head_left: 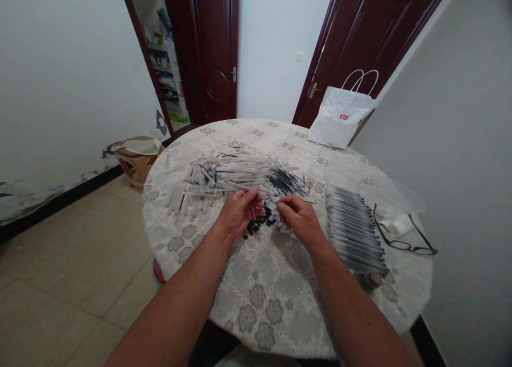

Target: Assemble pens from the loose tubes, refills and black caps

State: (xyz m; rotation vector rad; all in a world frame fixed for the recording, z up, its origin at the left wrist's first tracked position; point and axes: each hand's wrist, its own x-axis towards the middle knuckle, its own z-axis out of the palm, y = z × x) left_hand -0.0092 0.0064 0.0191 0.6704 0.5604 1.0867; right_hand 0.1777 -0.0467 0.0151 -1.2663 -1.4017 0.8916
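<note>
My left hand (239, 211) and my right hand (299, 219) are close together over the middle of a round table (256, 281) with a floral cloth. Both have their fingers pinched around small pen parts; what exactly each holds is too small to name. Between the hands lies a little heap of small black caps (260, 224). Just beyond them spreads a loose pile of clear pen barrels (224, 177) and thin black refills (285, 181). To the right of my right hand lies a neat row of assembled pens (354, 228).
Black-framed glasses (404, 238) and clear plastic wrapping (394, 196) lie at the table's right edge. A white paper bag (342, 116) leans at the far side near a dark door. A small wooden stool (138, 156) stands on the tiled floor at the left.
</note>
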